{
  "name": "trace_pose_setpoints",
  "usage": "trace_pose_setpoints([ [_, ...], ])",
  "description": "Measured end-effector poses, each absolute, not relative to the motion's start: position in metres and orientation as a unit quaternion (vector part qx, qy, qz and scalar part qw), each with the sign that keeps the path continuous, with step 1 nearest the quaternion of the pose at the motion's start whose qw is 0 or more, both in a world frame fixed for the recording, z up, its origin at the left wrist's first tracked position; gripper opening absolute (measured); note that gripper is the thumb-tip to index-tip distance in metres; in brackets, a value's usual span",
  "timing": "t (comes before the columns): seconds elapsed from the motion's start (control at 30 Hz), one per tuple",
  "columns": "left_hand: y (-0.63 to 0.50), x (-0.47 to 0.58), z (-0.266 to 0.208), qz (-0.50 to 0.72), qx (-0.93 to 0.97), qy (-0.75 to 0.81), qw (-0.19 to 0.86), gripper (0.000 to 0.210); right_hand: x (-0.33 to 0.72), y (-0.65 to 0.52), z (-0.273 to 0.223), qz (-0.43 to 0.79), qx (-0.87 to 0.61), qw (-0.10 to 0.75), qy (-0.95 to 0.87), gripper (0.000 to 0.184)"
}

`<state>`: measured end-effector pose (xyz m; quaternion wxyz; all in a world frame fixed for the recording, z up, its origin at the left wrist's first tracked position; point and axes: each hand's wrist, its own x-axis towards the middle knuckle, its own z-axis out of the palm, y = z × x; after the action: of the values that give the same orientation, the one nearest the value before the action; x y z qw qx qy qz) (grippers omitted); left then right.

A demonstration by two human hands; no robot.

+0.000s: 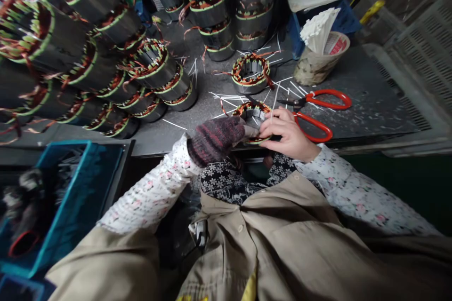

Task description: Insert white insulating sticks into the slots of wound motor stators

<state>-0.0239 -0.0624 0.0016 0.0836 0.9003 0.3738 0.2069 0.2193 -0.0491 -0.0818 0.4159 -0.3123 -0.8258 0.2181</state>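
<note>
Gripping with both hands: gloved left hand (221, 138) is holding the near-left side of a copper-wound ring (254, 114), bare right hand (287, 134) is pinching its near-right rim, thumb low, fingers bent above. Ring is sitting near frame centre at the front edge of the table (210, 75), opening up. Thin white strip (275, 99) is sticking up by the right fingers; can't tell if they're pinching it. Floral sleeves (158, 190) are angling in from both lower sides, hands pointing inward, fingers almost meeting. Red-handled scissors (310, 98) are lying just right of the right hand. Second wound ring (251, 88) is standing just beyond; cup (310, 68) is holding white strips (319, 28), upper right. Stacked rings (179, 87) are crowding upper left.
</note>
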Motion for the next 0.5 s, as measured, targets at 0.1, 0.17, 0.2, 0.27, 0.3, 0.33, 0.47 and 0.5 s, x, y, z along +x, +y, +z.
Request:
trace_pose_setpoints([
  [0.1, -0.053, -0.029, 0.013, 0.083, 0.966, 0.243, 0.032, 0.031, 0.222, -0.05, -0.08, 0.222, -0.307, 0.4, -0.835, 0.01],
  [0.17, -0.05, -0.03, 0.019, 0.045, 0.975, 0.215, -0.034, 0.03, 0.222, -0.053, -0.076, 0.219, -0.311, 0.393, -0.837, 0.009],
  [0.2, -0.049, -0.031, 0.02, 0.037, 0.977, 0.202, -0.059, 0.03, 0.222, -0.054, -0.073, 0.22, -0.307, 0.39, -0.839, 0.007],
  [0.27, -0.048, -0.034, 0.018, 0.044, 0.978, 0.18, -0.096, 0.03, 0.225, -0.055, -0.064, 0.233, -0.286, 0.404, -0.837, 0.002],
  [0.3, -0.048, -0.036, 0.015, 0.058, 0.977, 0.174, -0.105, 0.029, 0.229, -0.052, -0.058, 0.236, -0.277, 0.432, -0.825, 0.004],
  [0.33, -0.048, -0.039, 0.01, 0.077, 0.977, 0.169, -0.106, 0.028, 0.234, -0.046, -0.053, 0.23, -0.282, 0.477, -0.8, 0.008],
  [0.47, -0.045, -0.047, -0.012, 0.187, 0.97, 0.147, -0.046, 0.025, 0.263, 0.007, -0.036, 0.091, -0.463, 0.626, -0.621, 0.011],
  [0.5, -0.045, -0.045, -0.017, 0.212, 0.966, 0.148, -0.031, 0.023, 0.27, 0.025, -0.033, 0.058, -0.515, 0.609, -0.6, 0.009],
])
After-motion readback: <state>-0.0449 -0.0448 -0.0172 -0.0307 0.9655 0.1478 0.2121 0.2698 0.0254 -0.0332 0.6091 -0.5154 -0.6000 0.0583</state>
